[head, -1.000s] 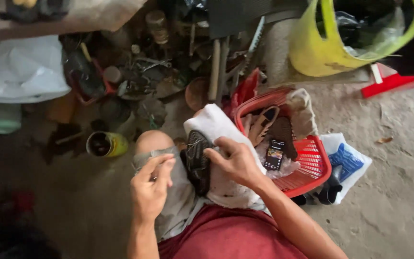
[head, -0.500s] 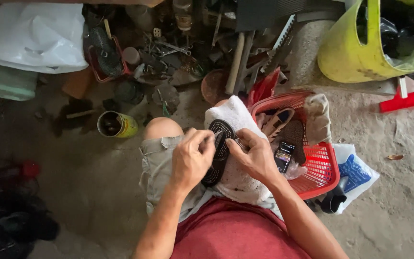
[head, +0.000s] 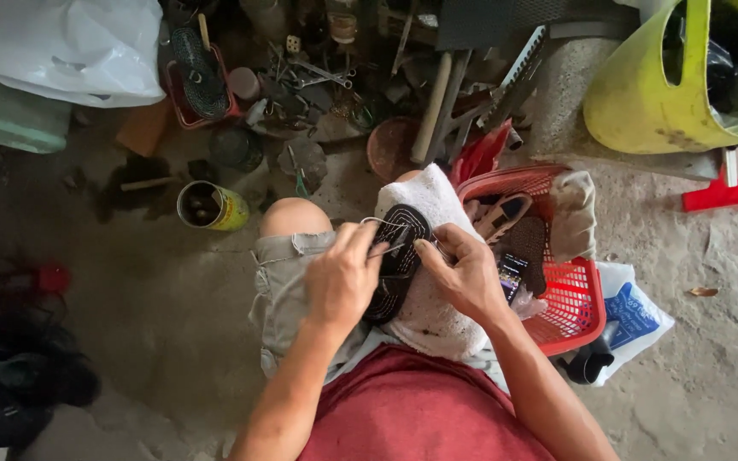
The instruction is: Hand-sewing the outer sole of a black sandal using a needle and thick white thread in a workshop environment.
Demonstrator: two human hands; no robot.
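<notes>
I sit with a white towel (head: 437,307) over my right knee, and a black shoe sole (head: 396,256) lies on it between my hands. My left hand (head: 342,277) is pinched on a thin needle or thread at the sole's left edge, fingers closed. At the sole's right edge, my right hand (head: 465,275) grips the sole with thumb and fingers. A light thread loops over the sole's top.
A red plastic basket (head: 576,300) with shoes and a phone stands at my right. A yellow tin (head: 212,207) stands left of my knee. Tools and scrap (head: 318,77) clutter the far side. A yellow bucket (head: 651,94) and white bag (head: 70,47) sit beyond.
My left hand has come in from beside the knee to the sole and now pinches at its edge. The camera view has shifted slightly.
</notes>
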